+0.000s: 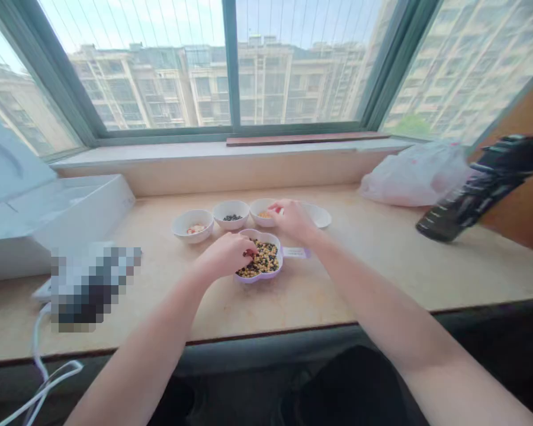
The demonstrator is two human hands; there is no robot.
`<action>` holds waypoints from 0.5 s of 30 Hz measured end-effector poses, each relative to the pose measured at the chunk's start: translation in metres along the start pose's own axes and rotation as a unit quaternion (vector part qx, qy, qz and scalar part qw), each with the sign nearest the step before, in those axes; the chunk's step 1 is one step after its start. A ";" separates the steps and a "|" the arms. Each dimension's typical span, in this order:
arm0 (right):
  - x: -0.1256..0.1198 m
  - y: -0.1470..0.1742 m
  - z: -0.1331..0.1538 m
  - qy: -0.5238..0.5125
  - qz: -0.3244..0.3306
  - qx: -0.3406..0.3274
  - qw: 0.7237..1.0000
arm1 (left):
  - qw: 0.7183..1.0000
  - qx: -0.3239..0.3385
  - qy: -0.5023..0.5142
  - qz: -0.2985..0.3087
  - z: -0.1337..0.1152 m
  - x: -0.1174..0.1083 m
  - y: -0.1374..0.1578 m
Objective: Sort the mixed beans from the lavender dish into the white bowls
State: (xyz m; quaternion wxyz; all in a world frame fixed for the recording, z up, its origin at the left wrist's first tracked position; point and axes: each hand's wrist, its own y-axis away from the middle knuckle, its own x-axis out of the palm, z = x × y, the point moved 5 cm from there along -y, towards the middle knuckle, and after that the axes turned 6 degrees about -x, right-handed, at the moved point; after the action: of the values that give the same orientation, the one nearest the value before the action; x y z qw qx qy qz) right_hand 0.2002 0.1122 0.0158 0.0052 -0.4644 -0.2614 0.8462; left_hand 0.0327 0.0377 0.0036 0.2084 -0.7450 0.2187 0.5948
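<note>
1. The left hand [231,255] has its fingers curled down into the scalloped dish [260,278]; whether they pinch anything I cannot tell
2. Under and beside those fingers, the mixed black and yellow pieces [267,261] fill the dish, whose purple outer wall faces the wearer
3. The right hand [294,218], farther out than the left, has thumb and fingers drawn close together at the kernel bowl [264,223]; I cannot tell if a piece is caught between them
4. Just below the right fingers lie the yellow kernels [263,215], inside that bowl
5. Beyond the left hand stands the black-bean bowl [231,226], and left of it the pale-and-red bowl [194,238]
6. The fourth bowl [322,219] sits beside the right hand, partly hidden by it
7. Nearer than the right hand, a label strip [294,253] lies against the dish's right side
8. Well right of both hands are a plastic bag [413,177] and a dark bottle [448,212]
</note>
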 end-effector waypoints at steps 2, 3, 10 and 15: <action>0.000 0.000 0.001 -0.001 0.003 0.000 1.000 | 1.000 -0.006 0.009 0.002 0.001 0.001 0.000; 0.000 0.000 0.001 -0.001 0.004 -0.001 1.000 | 1.000 -0.008 0.013 0.002 0.001 0.001 0.000; 0.001 -0.001 0.001 -0.001 0.004 -0.017 1.000 | 1.000 0.002 0.029 -0.008 0.001 0.004 0.000; 0.001 0.000 0.001 -0.007 -0.003 -0.020 1.000 | 0.998 0.014 0.049 -0.042 0.005 0.005 -0.001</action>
State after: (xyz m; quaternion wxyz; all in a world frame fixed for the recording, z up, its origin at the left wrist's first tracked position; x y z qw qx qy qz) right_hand 0.1991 0.1124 0.0157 -0.0037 -0.4575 -0.2800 0.8439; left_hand 0.0305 0.0412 -0.0027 0.2325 -0.7785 0.2059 0.5454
